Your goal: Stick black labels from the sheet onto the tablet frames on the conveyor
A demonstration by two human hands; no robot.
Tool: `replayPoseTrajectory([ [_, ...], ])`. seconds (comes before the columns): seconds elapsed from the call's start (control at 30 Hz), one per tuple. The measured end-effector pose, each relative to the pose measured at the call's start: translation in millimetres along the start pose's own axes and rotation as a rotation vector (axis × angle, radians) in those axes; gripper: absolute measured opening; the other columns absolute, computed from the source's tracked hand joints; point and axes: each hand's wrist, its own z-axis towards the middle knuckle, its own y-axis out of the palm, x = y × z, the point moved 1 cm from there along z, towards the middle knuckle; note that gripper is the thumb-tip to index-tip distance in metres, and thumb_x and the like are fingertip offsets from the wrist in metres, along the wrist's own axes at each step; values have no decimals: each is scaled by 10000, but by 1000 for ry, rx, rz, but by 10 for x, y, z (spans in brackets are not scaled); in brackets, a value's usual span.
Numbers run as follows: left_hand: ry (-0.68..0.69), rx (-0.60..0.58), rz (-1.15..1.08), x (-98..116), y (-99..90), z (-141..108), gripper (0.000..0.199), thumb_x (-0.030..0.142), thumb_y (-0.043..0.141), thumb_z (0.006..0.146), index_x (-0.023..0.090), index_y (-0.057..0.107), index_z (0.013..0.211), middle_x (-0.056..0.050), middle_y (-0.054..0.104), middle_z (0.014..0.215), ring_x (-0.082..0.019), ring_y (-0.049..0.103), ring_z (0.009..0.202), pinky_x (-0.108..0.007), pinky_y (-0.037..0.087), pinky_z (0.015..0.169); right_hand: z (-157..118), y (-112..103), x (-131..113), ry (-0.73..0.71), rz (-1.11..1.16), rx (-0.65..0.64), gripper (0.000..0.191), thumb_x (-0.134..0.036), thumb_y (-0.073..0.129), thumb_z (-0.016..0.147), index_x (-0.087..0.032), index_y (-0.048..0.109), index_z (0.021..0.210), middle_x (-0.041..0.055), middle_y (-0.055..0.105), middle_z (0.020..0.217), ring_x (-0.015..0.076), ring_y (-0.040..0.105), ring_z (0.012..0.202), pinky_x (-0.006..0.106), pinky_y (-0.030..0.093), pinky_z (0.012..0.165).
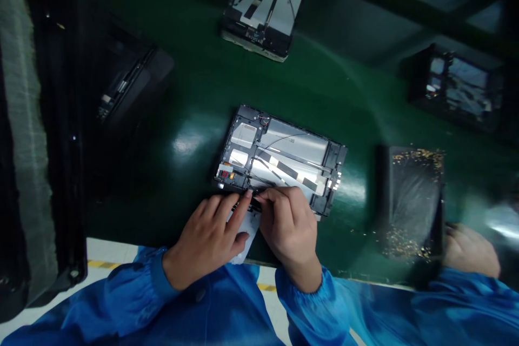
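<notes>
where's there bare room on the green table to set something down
Bare: green table between the open device and far device; also between open device and dark panel at left.
Crowded: open device's near edge, with left hand, right hand; around the black block, gold flecks.

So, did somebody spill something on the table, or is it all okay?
Maybe! Gold bits lie scattered on the dark block at the right, with a few on the green table beside it. They look spilled because they're so uneven, but I can't tell what they are.
</notes>
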Motion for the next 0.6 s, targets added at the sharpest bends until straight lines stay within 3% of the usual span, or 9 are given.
replayPoseTrajectory([
  [0.23, -15, -21, -18, 5, -53, 45, 718, 330, 713, 1005, 162, 501, 1670, -115, 697, 1241, -271, 628, 1026, -378, 541, 846, -13, -19, -16, 10, -10, 3, 142, -92, 648, 1071, -214, 656, 1144, 56, 724, 925, 208, 662, 818, 317, 540, 772],
  [0.6, -11, 37, 88, 68, -86, 89, 643, 346, 749, 978, 109, 621, 1562, -120, 725, 1204, -262, 600, 966, -376, 531, 792, -43, -60, 57, 40, 191, 60, 188, -137, 686, 1078, -230, 710, 1239, 75, 808, 1003, 216, 750, 869, 354, 626, 792],
])
